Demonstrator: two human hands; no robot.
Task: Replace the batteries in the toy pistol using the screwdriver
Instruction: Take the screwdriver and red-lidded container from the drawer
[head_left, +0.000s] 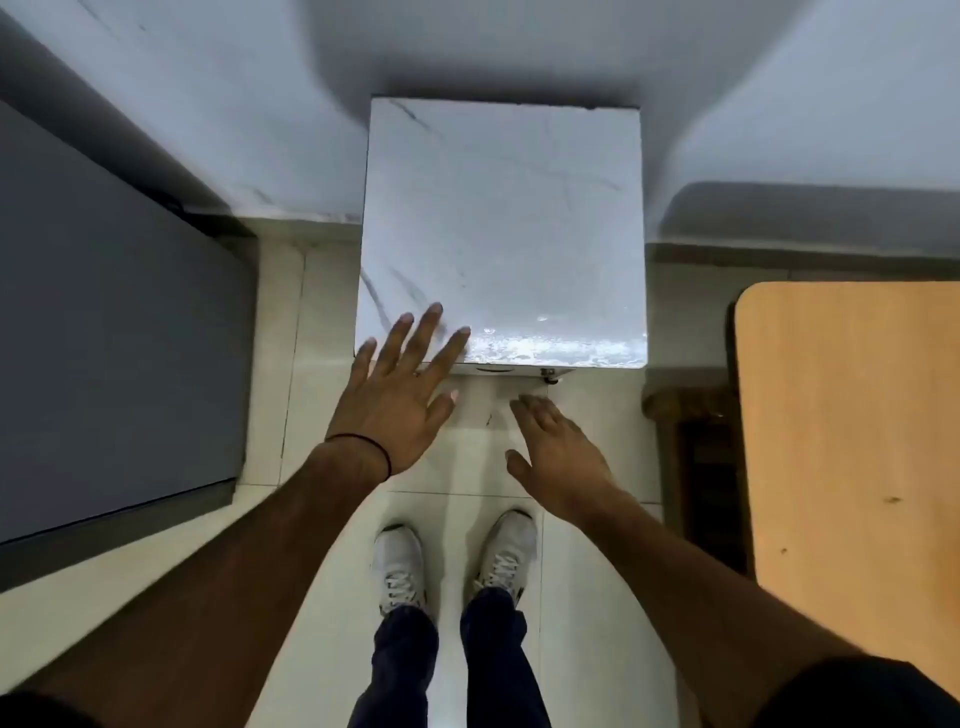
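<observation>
No toy pistol, screwdriver or batteries show in the head view. My left hand (402, 387) is spread flat with straight fingers over the near left corner of a white marble-topped cabinet (519, 208). My right hand (558, 452) hangs lower, fingers straight and relaxed, in front of the cabinet's front edge and above the floor. Neither hand holds anything. The cabinet top is bare, with a shiny patch along its near edge.
A dark grey slab (104, 338) fills the left side. A light wooden tabletop (857, 441) stands at the right, with a dark wooden piece (696, 441) beside it. My feet in white shoes (452, 561) stand on pale floor tiles. A small metal fitting (548, 375) sits under the cabinet's front edge.
</observation>
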